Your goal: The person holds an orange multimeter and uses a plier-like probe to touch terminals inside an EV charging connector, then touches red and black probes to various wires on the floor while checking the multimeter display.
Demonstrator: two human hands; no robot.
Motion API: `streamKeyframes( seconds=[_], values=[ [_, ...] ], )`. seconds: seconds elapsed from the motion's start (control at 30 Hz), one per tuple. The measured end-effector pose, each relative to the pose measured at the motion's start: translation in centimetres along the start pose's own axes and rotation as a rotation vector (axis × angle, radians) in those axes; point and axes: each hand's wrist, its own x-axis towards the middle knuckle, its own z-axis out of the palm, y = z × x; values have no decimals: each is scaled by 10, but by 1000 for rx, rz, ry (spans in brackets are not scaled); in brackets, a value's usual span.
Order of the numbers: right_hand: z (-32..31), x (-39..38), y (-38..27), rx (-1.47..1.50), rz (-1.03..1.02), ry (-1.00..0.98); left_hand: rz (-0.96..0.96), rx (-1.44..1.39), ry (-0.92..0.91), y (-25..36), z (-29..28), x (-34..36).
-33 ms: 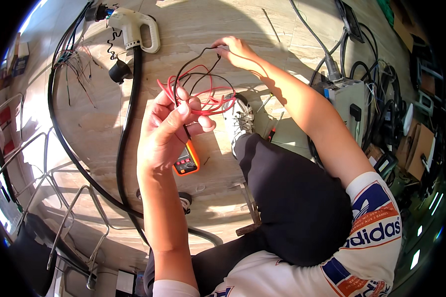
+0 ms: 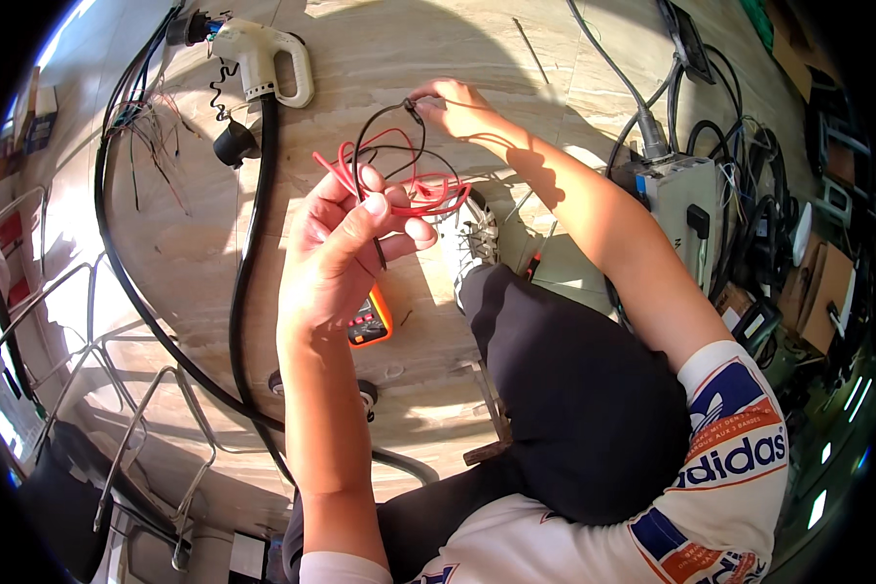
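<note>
A bundle of thin red and black test leads is gripped between the thumb and fingers of my left hand, the red loops fanning out to its right. Up and to the right, the fingertips of my right hand pinch a black lead, which makes a small loop or knot just beside them. Below my left hand an orange-framed multimeter lies on the floor, partly covered by that hand. The ends of the leads cannot be made out.
A white charging gun with a thick black cable lies at upper left, near loose thin wires. My shoe stands close by. A grey box and tangled cables are at right; metal chair frames at lower left.
My left hand has shifted slightly right with the leads. My right hand has moved a little left and down, and a small loop of black lead now shows at its fingertips.
</note>
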Motion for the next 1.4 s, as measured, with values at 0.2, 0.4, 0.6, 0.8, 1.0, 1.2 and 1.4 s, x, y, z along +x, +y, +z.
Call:
streamKeyframes(
  seconds=[0.2,0.4,0.6,0.8,1.0,1.2,1.4],
  values=[
    [-66,-48,-112,899,186,-431,82,31,11,-4,2,13],
    [-146,-55,-121,697,142,-743,41,746,305,35,-9,7],
    [-175,-37,-114,414,280,-774,408,753,398,62,-5,-5],
    [-174,-39,-45,439,350,-716,710,470,229,86,-5,-50],
    [-194,-42,-54,1029,145,-712,741,513,152,99,-21,-80],
    [-198,-45,-123,997,-81,-883,507,634,186,71,-18,-71],
    [-155,-55,-171,1023,229,-1158,388,749,94,53,13,-47]
  ],
)
